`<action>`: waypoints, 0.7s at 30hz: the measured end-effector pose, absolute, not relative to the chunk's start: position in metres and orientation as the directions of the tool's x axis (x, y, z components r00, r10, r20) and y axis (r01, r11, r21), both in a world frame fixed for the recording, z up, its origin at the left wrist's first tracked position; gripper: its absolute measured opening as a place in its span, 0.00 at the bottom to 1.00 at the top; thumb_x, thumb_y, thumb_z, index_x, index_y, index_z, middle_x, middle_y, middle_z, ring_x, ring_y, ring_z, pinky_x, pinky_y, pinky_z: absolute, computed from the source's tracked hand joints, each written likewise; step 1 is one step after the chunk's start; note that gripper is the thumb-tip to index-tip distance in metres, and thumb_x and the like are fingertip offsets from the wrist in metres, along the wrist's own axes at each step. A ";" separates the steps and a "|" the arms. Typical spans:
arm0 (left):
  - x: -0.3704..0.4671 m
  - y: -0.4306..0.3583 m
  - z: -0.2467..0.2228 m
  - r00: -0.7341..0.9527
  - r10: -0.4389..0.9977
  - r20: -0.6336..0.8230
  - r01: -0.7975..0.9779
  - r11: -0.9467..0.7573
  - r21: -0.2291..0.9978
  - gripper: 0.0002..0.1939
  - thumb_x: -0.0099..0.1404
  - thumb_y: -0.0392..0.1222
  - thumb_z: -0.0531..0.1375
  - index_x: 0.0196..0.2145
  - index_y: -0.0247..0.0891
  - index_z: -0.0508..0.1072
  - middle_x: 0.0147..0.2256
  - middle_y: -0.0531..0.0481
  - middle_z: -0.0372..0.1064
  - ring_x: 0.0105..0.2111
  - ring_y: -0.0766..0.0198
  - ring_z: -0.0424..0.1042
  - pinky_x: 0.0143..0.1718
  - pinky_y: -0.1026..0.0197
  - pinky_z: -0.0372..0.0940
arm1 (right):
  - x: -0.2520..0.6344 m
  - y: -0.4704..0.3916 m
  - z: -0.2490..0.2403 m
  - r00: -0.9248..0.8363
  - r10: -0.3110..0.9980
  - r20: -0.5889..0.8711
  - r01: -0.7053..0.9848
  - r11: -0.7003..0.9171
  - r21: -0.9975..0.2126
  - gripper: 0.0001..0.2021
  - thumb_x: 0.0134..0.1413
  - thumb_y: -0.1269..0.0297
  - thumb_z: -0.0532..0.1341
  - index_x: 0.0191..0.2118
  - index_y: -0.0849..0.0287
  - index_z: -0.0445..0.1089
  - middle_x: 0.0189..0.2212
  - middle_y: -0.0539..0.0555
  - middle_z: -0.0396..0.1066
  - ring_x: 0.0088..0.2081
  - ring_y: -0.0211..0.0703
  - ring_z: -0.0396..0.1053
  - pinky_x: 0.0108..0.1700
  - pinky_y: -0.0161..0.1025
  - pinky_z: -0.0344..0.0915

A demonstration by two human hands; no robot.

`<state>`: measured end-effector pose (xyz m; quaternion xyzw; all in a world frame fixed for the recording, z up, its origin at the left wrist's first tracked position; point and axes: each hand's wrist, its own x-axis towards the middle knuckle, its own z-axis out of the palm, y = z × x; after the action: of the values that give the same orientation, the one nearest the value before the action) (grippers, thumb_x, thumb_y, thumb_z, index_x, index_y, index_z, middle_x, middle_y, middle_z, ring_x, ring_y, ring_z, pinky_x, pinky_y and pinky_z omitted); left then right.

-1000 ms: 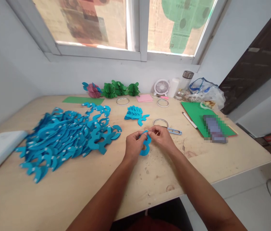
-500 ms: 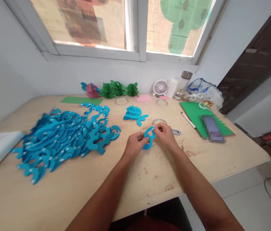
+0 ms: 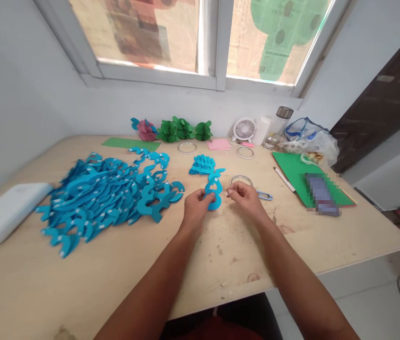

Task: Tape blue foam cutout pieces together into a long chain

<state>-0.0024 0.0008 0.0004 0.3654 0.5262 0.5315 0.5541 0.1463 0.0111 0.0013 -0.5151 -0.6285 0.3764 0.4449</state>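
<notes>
My left hand (image 3: 195,208) grips a curved blue paper cutout (image 3: 214,205) between thumb and fingers, just above the table. A small white patch shows at the cutout's upper end. To the right, apart from the cutout, my right hand (image 3: 247,200) pinches a tiny white scrap (image 3: 227,193). Beyond the hands lies a small stack of blue cutouts (image 3: 202,165), with a loose blue piece near it. A large heap of blue cutouts (image 3: 104,193), many with white patches, spreads over the table on the left.
Behind my right hand are a ring (image 3: 241,178) and a blue-grey cutter-like tool (image 3: 265,195). Green sheets (image 3: 292,165), a pen (image 3: 284,179) and a phone (image 3: 322,193) lie right. A fan (image 3: 244,129), bottle (image 3: 281,125) and green paper shapes (image 3: 182,128) line the wall.
My right hand has come away from the cutout's upper end with a white scrap in its fingers. My left hand still holds the cutout. The camera view has shifted slightly left.
</notes>
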 end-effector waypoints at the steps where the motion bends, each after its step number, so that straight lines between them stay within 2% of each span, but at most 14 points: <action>1: -0.003 0.002 0.000 -0.130 0.973 -0.192 -0.214 0.161 0.963 0.10 0.42 0.39 0.63 0.25 0.32 0.74 0.21 0.52 0.67 0.22 0.69 0.63 0.23 0.67 0.58 | 0.145 0.010 0.002 -0.118 0.979 0.164 0.359 0.196 -0.913 0.08 0.48 0.61 0.57 0.27 0.60 0.67 0.22 0.48 0.65 0.24 0.35 0.59 0.28 0.32 0.56; 6: -0.003 0.004 -0.002 -0.131 0.977 -0.170 -0.248 0.133 0.960 0.10 0.43 0.40 0.63 0.25 0.32 0.74 0.22 0.52 0.68 0.25 0.67 0.65 0.28 0.65 0.61 | 0.138 0.004 0.003 -0.221 0.967 0.127 0.514 0.226 -0.827 0.10 0.48 0.61 0.56 0.24 0.61 0.68 0.19 0.47 0.62 0.23 0.34 0.57 0.25 0.31 0.51; 10: 0.000 0.003 0.001 -0.082 0.977 -0.197 -0.251 0.171 0.953 0.12 0.43 0.42 0.63 0.28 0.33 0.74 0.24 0.50 0.70 0.25 0.66 0.67 0.26 0.65 0.61 | 0.137 0.004 0.003 -0.201 0.969 0.143 0.500 0.227 -0.836 0.08 0.47 0.63 0.56 0.22 0.61 0.66 0.20 0.47 0.61 0.23 0.33 0.57 0.25 0.31 0.51; 13: 0.002 0.000 0.003 -0.039 0.975 -0.217 -0.234 0.202 0.951 0.14 0.44 0.43 0.64 0.29 0.33 0.74 0.24 0.51 0.69 0.22 0.68 0.66 0.22 0.66 0.60 | 0.140 0.006 0.002 -0.148 0.976 0.159 0.485 0.212 -0.849 0.09 0.47 0.64 0.55 0.22 0.61 0.66 0.19 0.47 0.60 0.23 0.34 0.57 0.26 0.31 0.52; 17: 0.003 -0.004 0.006 0.032 0.976 -0.214 -0.203 0.216 0.955 0.09 0.44 0.40 0.63 0.26 0.33 0.73 0.20 0.53 0.67 0.18 0.70 0.63 0.20 0.67 0.58 | 0.142 0.008 0.001 -0.116 0.982 0.148 0.469 0.186 -0.864 0.08 0.48 0.63 0.55 0.24 0.60 0.66 0.20 0.47 0.61 0.25 0.35 0.58 0.27 0.32 0.54; 21: 0.002 -0.005 0.008 0.005 0.976 -0.217 -0.185 0.214 0.959 0.04 0.45 0.36 0.61 0.23 0.33 0.71 0.18 0.54 0.65 0.18 0.71 0.61 0.20 0.68 0.56 | 0.144 0.010 -0.002 -0.084 0.982 0.167 0.429 0.187 -0.884 0.06 0.47 0.63 0.55 0.26 0.60 0.65 0.22 0.48 0.63 0.26 0.36 0.59 0.28 0.33 0.55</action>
<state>0.0024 -0.0053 0.0080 0.3903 0.5068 0.4906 0.5917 0.1438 0.0103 -0.0016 -0.5399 -0.6536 0.3390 0.4079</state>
